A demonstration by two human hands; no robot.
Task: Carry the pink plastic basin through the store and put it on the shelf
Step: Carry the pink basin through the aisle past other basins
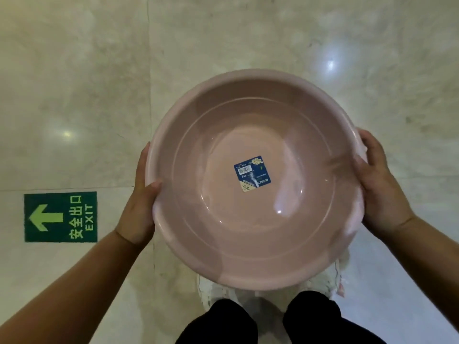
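Green exit sign (pixel 60 217) on pale marble floor (pixel 74 70); white shoes (pixel 211 291), black trousers (pixel 223 324) below

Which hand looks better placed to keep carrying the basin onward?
Neither alone. The left hand and right hand grip opposite sides of the pink basin, thumbs over the rim. If pressed, I'd say the right, which seems to wrap more of the rim.
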